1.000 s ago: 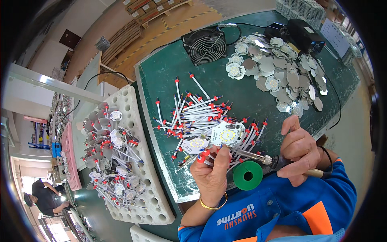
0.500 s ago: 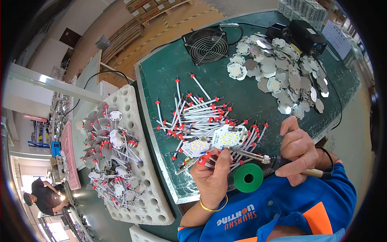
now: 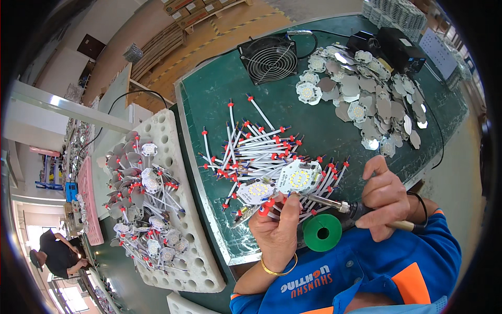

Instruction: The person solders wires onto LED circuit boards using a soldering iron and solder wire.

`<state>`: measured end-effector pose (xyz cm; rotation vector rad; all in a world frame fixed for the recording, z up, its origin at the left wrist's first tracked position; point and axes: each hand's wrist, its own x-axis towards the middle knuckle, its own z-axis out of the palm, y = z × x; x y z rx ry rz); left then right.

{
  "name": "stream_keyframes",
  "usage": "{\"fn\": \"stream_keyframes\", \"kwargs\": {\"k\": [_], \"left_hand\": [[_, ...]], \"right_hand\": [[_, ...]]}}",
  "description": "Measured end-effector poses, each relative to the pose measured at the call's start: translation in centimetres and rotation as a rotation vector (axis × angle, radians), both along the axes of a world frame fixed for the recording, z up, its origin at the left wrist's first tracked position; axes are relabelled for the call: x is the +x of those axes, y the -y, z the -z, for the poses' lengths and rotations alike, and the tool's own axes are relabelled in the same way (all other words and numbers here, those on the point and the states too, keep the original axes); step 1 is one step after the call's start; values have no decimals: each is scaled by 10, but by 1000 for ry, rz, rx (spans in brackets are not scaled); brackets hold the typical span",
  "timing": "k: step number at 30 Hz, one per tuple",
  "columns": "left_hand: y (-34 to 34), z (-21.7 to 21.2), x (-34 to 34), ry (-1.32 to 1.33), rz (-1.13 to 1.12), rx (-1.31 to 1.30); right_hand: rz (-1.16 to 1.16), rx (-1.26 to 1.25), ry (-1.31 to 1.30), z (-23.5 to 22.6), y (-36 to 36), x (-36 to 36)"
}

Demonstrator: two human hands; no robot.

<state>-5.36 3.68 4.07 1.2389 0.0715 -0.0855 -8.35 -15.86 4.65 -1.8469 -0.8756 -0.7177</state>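
My left hand (image 3: 275, 226) pinches a white wire with a red end (image 3: 265, 207) at the near edge of the green bench. It rests just below two pale LED boards (image 3: 298, 177) lying on the bench. My right hand (image 3: 385, 194) grips a soldering iron (image 3: 334, 204), its tip pointing left to the boards by my left fingers. A pile of white wires with red ends (image 3: 256, 152) lies just beyond the boards. A green solder spool (image 3: 322, 232) sits between my hands.
A white foam tray (image 3: 191, 230) at the left holds several wired boards. A black fan (image 3: 268, 58) and a black box (image 3: 392, 44) stand at the far edge, with a heap of round silver boards (image 3: 366, 102). Another person (image 3: 57, 254) works at far left.
My hands stay almost still. The left hand's fingers have shifted slightly with the wire near the iron's tip.
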Motion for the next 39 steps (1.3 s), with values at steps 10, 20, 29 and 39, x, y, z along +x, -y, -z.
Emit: {"fn": "stream_keyframes", "kwargs": {"k": [10, 20, 29, 39], "left_hand": [[0, 8, 11, -74, 71, -29], [2, 11, 21, -201, 366, 28], [1, 20, 31, -227, 341, 29], [-4, 24, 31, -289, 423, -245]], "right_hand": [[-10, 174, -79, -1, 3, 3], [250, 41, -140, 5, -2, 38], [222, 29, -367, 6, -14, 48], [345, 101, -190, 25, -26, 39]]}}
